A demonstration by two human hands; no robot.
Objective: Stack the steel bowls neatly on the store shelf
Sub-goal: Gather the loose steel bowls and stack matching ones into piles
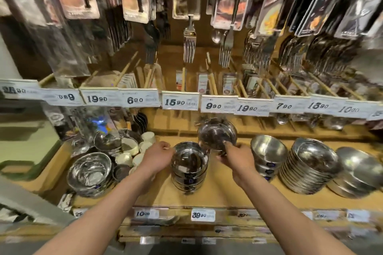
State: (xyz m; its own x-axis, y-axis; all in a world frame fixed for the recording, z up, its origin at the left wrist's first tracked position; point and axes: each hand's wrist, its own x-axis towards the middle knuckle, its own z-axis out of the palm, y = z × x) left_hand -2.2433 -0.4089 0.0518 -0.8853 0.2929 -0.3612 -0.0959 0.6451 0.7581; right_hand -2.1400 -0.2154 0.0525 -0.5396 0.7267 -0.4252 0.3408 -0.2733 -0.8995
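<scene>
A stack of several steel bowls (189,168) stands in the middle of the wooden shelf (217,194). My left hand (158,156) rests against the left rim of its top bowl. My right hand (236,156) grips the lower rim of a single steel bowl (216,134), tilted with its inside facing me, just above and behind the stack. Another stack of steel bowls (268,154) stands to the right of my right hand.
A wide steel bowl stack (90,173) sits at the left, with small white cups (143,147) behind it. Leaning piles of steel plates (310,165) fill the right side. Price tags (179,101) line the upper shelf edge; packaged forks (189,47) hang above.
</scene>
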